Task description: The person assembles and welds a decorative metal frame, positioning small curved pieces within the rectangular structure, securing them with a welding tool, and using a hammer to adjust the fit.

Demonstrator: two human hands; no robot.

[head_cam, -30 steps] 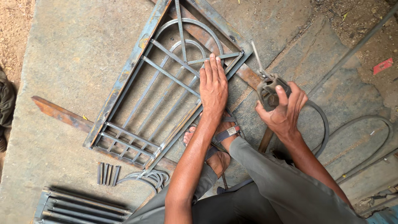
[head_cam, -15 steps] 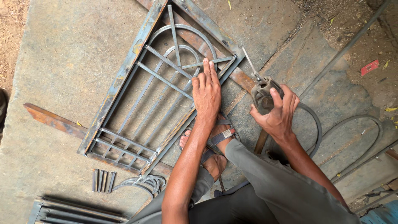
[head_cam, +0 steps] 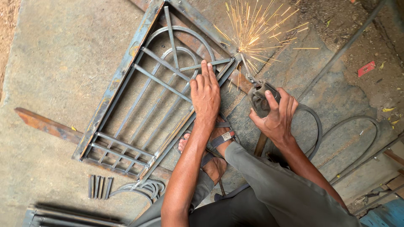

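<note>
Scene lit by soft, even daylight; no hard shadows are cast on the concrete floor [head_cam: 50,54]. Brightest pt. is given by the orange-white sparks [head_cam: 256,31], rendered as streaks w/ slight overexposure at their origin. Faint shade is seen under the metal grille [head_cam: 126,75]. Focus is sharp at ctr.; mild wide-angle stretching and softness are noted toward the corners.

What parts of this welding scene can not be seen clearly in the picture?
- Head view: the tip of the electrode holder is lost in the sparks.
- The right hand covers most of the holder's grip.
- The left hand hides the bars of the metal grille under it.
- The stacked bars are cut off by the bottom edge.
- The cable disappears behind the leg.
</note>
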